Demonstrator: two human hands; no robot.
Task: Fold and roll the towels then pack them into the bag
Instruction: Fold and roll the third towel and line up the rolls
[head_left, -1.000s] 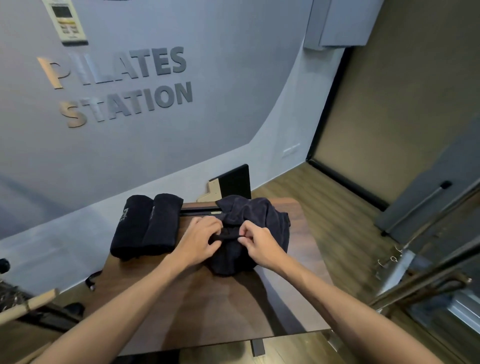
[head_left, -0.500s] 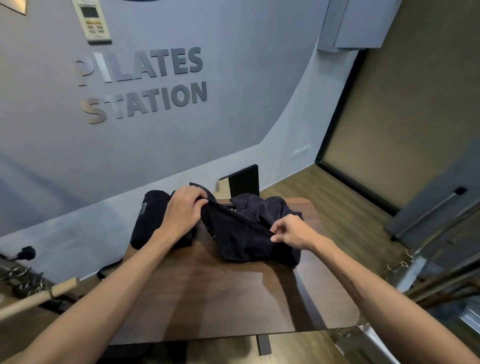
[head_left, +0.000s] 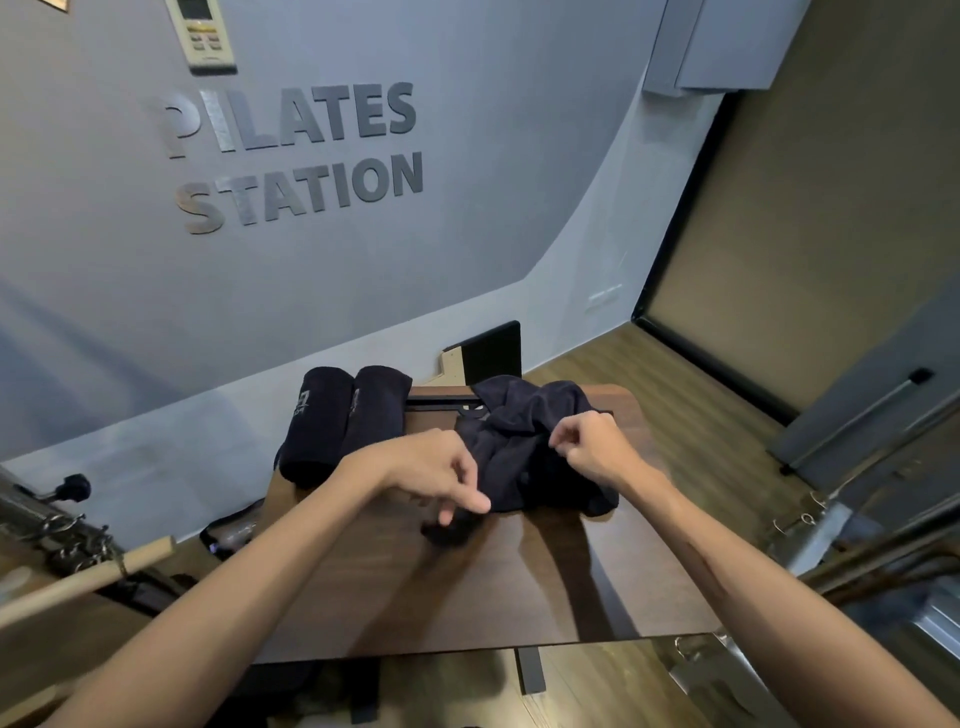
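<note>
The wooden bench (head_left: 519, 582) carries a crumpled dark towel (head_left: 524, 447) at its far right, long axis running near-left to far-right. Two rolled towels (head_left: 345, 421) lie far-left, pointing away. The left hand (head_left: 436, 475), earlier lifting cloth high, now pinches the near corner low; the right hand (head_left: 589, 449) pinches the towel's top.

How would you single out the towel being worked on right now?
On the brown table under the wall lettering, find the dark crumpled towel at the far right, pinched by the left hand and right hand. Unlike the two rolled towels beside it, it is loose and unrolled.
</note>
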